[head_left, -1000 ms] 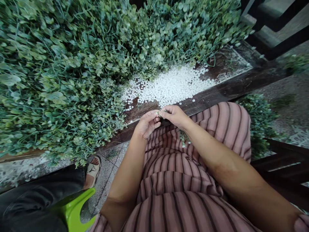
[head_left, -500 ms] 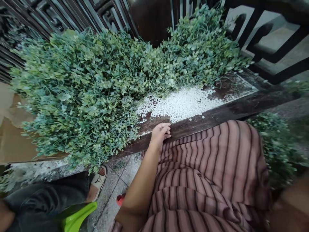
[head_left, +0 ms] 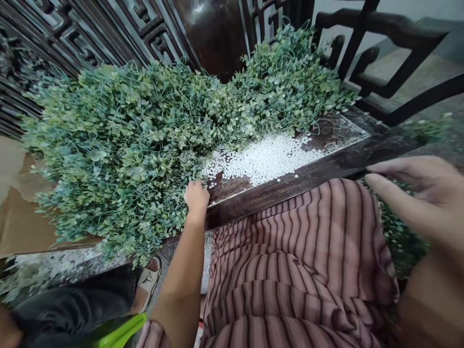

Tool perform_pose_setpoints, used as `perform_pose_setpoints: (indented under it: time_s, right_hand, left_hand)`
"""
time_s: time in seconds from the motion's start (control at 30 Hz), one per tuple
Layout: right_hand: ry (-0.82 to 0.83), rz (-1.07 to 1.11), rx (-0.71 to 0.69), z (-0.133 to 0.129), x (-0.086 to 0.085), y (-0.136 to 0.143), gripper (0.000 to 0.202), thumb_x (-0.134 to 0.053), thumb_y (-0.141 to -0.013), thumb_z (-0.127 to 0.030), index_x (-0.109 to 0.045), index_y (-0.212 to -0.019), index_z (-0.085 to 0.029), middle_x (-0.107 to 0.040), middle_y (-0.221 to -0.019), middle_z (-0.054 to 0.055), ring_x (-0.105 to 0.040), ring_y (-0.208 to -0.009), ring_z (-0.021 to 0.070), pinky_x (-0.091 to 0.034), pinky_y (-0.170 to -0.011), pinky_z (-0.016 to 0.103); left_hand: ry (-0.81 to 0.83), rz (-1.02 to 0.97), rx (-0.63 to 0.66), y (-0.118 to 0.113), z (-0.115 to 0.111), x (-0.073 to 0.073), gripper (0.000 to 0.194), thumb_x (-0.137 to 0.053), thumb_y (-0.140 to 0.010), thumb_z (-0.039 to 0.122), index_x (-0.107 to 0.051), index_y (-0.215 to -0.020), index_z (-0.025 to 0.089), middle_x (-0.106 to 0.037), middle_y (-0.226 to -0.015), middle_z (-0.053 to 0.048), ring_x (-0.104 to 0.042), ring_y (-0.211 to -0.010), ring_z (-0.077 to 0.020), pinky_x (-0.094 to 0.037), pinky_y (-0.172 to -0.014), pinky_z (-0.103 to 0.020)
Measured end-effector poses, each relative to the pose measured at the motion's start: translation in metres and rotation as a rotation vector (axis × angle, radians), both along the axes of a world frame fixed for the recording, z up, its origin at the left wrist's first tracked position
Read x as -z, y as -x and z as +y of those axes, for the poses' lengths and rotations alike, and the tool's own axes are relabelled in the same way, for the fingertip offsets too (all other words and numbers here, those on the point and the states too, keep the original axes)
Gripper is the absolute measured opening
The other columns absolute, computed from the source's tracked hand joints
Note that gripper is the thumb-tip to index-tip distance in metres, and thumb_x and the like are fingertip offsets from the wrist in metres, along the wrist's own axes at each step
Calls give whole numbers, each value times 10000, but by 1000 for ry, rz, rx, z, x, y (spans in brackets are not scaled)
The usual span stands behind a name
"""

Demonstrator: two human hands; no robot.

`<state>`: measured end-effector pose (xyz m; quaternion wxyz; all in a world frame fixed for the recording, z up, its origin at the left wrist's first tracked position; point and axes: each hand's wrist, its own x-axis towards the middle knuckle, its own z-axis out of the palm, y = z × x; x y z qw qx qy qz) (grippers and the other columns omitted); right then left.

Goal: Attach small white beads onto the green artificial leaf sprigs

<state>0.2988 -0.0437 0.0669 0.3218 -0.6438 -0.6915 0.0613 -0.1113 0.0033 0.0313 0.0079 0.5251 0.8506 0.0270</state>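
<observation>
Green artificial leafy sprigs [head_left: 137, 140] lie in a thick pile across a dark wooden bench [head_left: 253, 200]. Small white plastic pieces [head_left: 270, 157] are heaped in front of the greenery. My left hand [head_left: 196, 195] is at the pile's right front edge, its fingers curled in against the leaves; what they grip is hidden. At the right, my right hand [head_left: 427, 193] is raised beside the bench's front edge, thumb and forefinger stretched out with a gap between them. I see nothing between those fingers.
A carved dark backrest [head_left: 213, 34] rises behind the pile, and a lattice armrest [head_left: 384, 58] stands at the right. More greenery [head_left: 402, 237] is low at the right. Another person's leg [head_left: 79, 299] and a bright green plastic object [head_left: 123, 331] are at lower left.
My left hand has moved left from the bench's front edge to the leaves. My right hand has risen into view at the right. The view has shifted slightly.
</observation>
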Motion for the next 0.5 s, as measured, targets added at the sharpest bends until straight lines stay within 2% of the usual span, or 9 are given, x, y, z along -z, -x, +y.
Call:
perform_pose_setpoints:
  time_s: [0.07, 0.13, 0.23, 0.33, 0.4, 0.5]
  right_hand:
    - [3, 25, -85, 13, -21, 30, 417, -425, -770, -562, -610, -842, -194, -619, -817, 105, -575, -828, 247, -461, -770, 437]
    - [18, 45, -130, 14, -30, 43, 388, -429, -767, -535, -607, -806, -193, -617, -787, 105, -570, -802, 241, -457, -751, 428]
    - [40, 81, -161, 8, -30, 44, 291, -467, -764, -446, -610, -799, -195, -614, -781, 92, -567, -769, 206, -456, -725, 373]
    - [62, 151, -165, 7, -28, 46, 240, -495, -751, -398, -607, -796, -190, -609, -778, 82, -566, -731, 178, -454, -676, 330]
    - [82, 228, -175, 9, -28, 55, 211, -510, -748, -374, -606, -790, -191, -609, -786, 76, -568, -732, 168, -453, -665, 313]
    - [111, 337, -222, 12, -27, 72, 172, -523, -754, -345, -606, -771, -195, -608, -795, 64, -572, -748, 163, -454, -671, 304]
  left_hand:
    - [-30, -45, 16, 5, 5, -1, 207, -500, -757, 214, -632, -916, 200, -598, -989, -117, -547, -979, -269, -406, -830, -371]
    - [-98, -158, -4, 14, 10, -6, 160, -529, -733, 227, -640, -845, 200, -619, -883, -89, -572, -890, -241, -417, -791, -346]
    - [-276, -476, -44, 27, 17, -19, 93, -563, -672, 205, -623, -737, 176, -599, -691, -25, -561, -686, -170, -430, -705, -301]
    - [-525, -804, -16, 36, 21, -39, 101, -592, -608, 182, -592, -705, 156, -568, -621, 18, -523, -605, -112, -428, -657, -251]
    - [-621, -927, -12, 37, 23, -53, 120, -600, -594, 191, -574, -704, 152, -547, -596, 34, -514, -576, -92, -421, -614, -225]
    - [-727, -1011, -72, 35, 24, -71, 117, -583, -609, 191, -538, -710, 153, -534, -589, 40, -537, -562, -83, -398, -539, -192]
